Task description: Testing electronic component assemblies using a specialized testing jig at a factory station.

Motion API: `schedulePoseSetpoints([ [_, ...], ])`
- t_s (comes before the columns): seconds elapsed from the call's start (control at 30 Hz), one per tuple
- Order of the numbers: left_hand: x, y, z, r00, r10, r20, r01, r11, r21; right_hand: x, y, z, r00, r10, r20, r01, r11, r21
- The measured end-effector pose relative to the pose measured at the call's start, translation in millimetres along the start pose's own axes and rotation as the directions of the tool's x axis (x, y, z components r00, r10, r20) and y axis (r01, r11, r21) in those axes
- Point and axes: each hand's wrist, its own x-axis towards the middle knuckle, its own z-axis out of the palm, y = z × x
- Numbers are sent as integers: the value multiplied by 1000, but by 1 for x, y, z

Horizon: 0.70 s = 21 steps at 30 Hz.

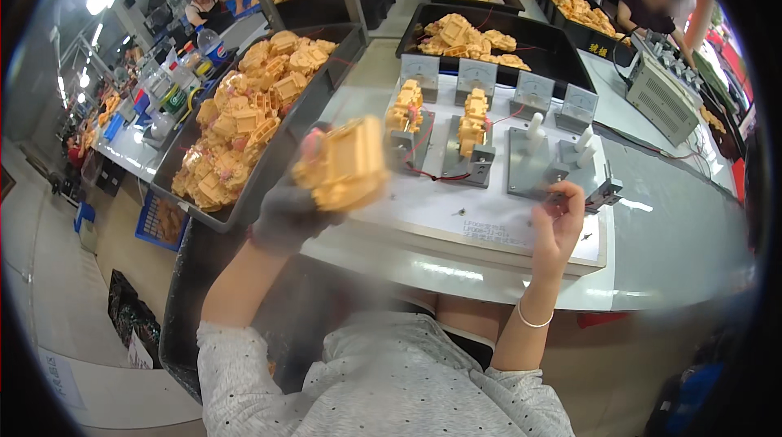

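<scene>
Yellow casing (354, 162) sits clamped in left hand (287, 213), right hand's (557, 229) grip unclear, near white worktable (407, 264) and black bins (558, 48).

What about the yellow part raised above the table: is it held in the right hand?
No, the gloved left hand holds the yellow part, while the right hand is apart from it, over the white board.

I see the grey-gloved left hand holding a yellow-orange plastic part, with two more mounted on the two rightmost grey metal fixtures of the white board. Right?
Not the rightmost: the head view shows the two mounted parts on the two leftmost grey metal fixtures. The grey-gloved left hand does hold a yellow-orange plastic part.
</scene>
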Motion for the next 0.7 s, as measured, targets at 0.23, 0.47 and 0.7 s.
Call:
schedulePoseSetpoints([
  [0.23,65,-26,75,994,-92,-53,92,996,-14,-4,-5,1,1000,-9,-8,9,1000,-13],
  [0.47,92,-30,88,985,-147,-87,155,984,90,-3,-5,3,999,4,-41,-6,999,-35],
  [0.7,116,-46,134,999,10,-33,6,893,450,-1,-4,1,997,38,-63,-43,996,-76],
])
